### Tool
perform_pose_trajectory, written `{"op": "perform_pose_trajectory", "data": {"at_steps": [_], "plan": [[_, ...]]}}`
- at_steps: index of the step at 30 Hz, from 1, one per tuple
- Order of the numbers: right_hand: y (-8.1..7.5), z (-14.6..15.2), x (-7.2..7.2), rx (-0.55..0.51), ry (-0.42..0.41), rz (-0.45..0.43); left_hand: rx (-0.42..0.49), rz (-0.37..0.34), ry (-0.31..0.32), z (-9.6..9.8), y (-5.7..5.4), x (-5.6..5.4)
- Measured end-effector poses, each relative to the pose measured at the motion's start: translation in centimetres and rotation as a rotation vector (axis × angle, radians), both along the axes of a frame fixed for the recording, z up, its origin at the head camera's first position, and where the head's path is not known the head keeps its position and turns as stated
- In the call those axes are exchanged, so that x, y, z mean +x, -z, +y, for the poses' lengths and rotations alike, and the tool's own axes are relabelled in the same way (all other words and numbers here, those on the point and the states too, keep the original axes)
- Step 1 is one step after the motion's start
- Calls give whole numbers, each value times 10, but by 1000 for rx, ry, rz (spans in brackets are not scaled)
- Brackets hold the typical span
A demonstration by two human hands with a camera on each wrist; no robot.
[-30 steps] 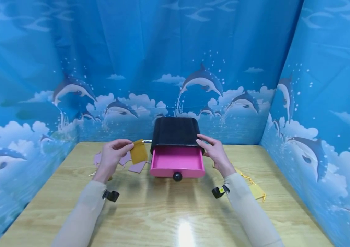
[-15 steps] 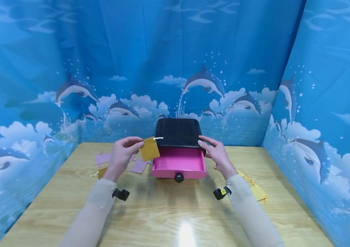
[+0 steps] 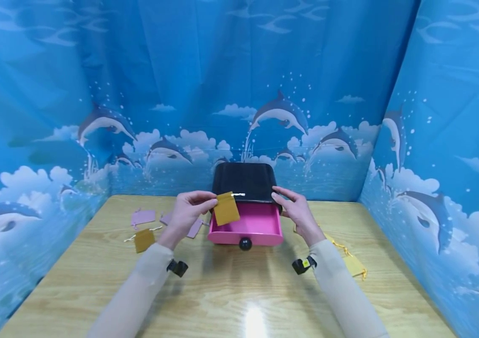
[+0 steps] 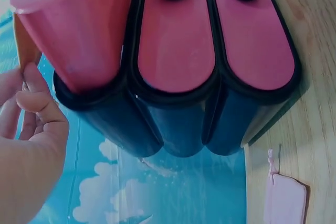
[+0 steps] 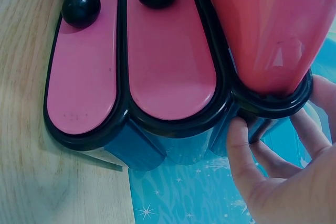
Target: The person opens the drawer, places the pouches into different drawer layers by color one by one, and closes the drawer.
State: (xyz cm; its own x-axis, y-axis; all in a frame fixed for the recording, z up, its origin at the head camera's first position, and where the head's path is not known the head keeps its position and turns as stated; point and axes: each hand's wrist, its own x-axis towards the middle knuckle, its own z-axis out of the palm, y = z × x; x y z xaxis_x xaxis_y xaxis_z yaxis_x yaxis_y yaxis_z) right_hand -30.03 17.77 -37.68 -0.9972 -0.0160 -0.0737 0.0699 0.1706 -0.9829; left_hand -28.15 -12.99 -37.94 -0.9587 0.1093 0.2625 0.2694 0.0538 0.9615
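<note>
In the head view my left hand pinches a mustard-yellow drawstring pouch by its upper left corner. The pouch hangs over the left part of a pulled-out pink drawer, its white cord pointing right. This drawer is the top one of a black three-tier drawer cabinet; both lower drawers are pushed in, as the left wrist view shows. My right hand grips the cabinet's upper right side. From the right wrist, its thumb and fingers lie round the black rim beside the drawer.
Left of the cabinet lie several lilac pouches, partly behind my left hand, and another mustard pouch with white cords. Yellow pouches lie by my right forearm, partly covered. A blue dolphin curtain stands behind the wooden table.
My left hand has moved right with the mustard pouch, from beside the cabinet to over the open drawer. My right hand stays on the cabinet's side.
</note>
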Motion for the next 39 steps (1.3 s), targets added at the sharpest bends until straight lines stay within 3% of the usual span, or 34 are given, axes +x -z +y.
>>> {"op": "perform_pose_trajectory", "data": {"at_steps": [4,11,21,33,39], "plan": [[0,-1,0,-1,0,8,-15,-8,20,7,-2,2],[0,-1,-1,0,3,3,-50,54,42,17,-8,3],[1,0,-2,-6,-2,7,-158,29,61,32,-19,8],[0,0,0,10,-2,-3,-304,95,132,55,-21,8],[0,0,0,10,0,-3,-401,162,157,64,-19,8]]}}
